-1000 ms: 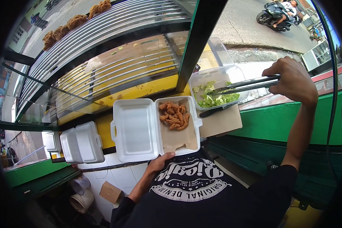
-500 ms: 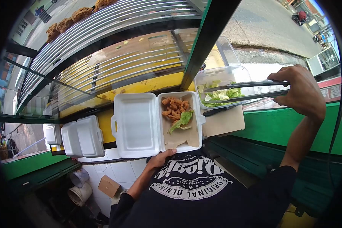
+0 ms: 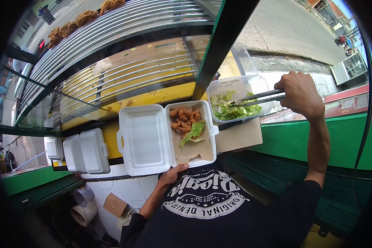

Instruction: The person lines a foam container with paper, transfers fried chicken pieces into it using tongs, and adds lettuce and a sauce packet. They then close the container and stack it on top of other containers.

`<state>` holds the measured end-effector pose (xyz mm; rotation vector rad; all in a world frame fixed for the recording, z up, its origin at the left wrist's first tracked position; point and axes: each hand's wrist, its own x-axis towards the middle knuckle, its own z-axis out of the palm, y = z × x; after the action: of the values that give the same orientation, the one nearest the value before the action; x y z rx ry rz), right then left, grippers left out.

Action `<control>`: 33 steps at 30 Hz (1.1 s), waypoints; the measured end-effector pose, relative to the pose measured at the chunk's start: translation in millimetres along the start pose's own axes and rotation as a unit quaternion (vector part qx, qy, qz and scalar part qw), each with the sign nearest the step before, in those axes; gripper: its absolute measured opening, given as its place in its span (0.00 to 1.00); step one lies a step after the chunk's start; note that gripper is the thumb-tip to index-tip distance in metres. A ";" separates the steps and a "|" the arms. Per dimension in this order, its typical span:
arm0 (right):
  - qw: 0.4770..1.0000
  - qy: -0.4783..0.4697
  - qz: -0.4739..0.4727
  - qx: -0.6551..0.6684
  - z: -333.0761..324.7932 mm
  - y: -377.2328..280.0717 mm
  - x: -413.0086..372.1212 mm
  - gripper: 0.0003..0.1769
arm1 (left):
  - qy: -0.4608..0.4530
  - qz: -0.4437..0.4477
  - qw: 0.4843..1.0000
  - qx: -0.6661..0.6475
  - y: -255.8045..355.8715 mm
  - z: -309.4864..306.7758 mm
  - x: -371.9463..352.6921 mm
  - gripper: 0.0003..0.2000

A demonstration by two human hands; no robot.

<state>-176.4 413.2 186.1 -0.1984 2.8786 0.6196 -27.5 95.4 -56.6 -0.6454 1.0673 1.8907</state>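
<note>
Tongs [image 3: 262,95] grasped by the right hand [image 3: 300,94] had narrowed, pointing left, long axis left-to-right. The left hand [image 3: 172,173] gripped the foam clamshell [image 3: 144,138].

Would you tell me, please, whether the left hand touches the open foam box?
Touching: the head view shows the left hand holding the open foam box, its thumb over the near rim.

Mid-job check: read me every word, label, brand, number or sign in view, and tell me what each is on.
"ORIGINAL DENIM": curved banner on the black shirt.
"Diggi...": large script on the same shirt; its ending is unclear.
Small lines between these: too small to read surely.
Pale lettering on the red panel at right: too blurred to read.
</note>
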 end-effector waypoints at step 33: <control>0.991 -0.026 -0.099 0.091 56.4 -11.9 30.0 0.23 | 0.016 -0.028 0.999 0.021 -2.3 -7.8 3.4 0.19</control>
<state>-194.7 423.4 124.6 -0.4272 2.7978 0.3181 -27.1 90.7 -64.1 -0.6767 1.0950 1.8109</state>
